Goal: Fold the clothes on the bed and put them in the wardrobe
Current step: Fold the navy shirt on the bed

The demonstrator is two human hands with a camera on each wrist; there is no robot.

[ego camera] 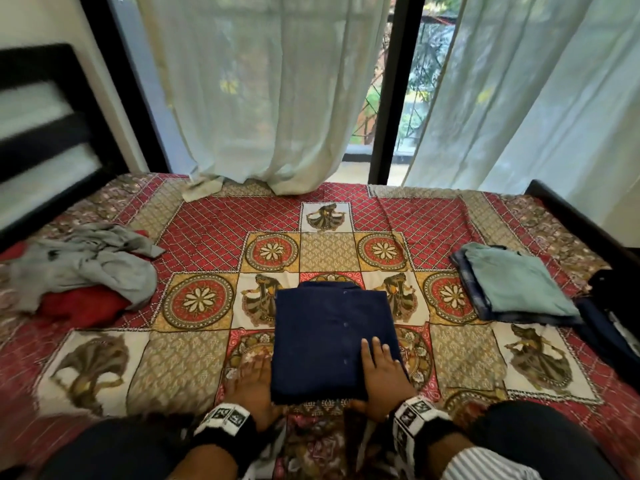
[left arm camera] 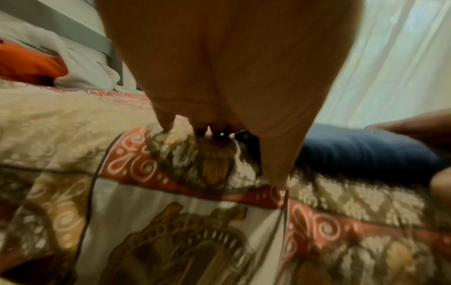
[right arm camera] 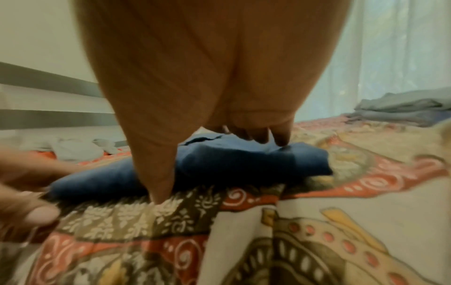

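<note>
With the navy shirt (ego camera: pixel 334 339) squared into a neat packet near the middle of the patterned bedspread (ego camera: pixel 194 368), I have my right hand (ego camera: pixel 382 379) lying flat on its near right corner, fingers straight and spread, thumb tucked at the near edge; it presses rather than grips, I judge to keep the last fold from springing open. My left hand (ego camera: pixel 254 388) rests palm-down on the bedspread just beside the shirt's left edge, fingers extended and holding nothing. The left wrist view shows its fingertips (left arm camera: pixel 168 126) touching the cover; whether the hand touches the shirt I cannot tell. That placement looks set for sliding under the packet to lift it.

The folded stack (ego camera: pixel 516 287), a grey-green piece on top of darker ones, sits well apart at the right of the bed, apparently parked there so finished items stay away from the work. The unfolded heap (ego camera: pixel 86 268) of grey and red cloth lies at the far left near the headboard (ego camera: pixel 45 133), waiting its turn. Pale curtains (ego camera: pixel 277 98) hang along the far side, their hems brushing the bed. No wardrobe is in view, so I reckon the putting-away has not yet begun.
</note>
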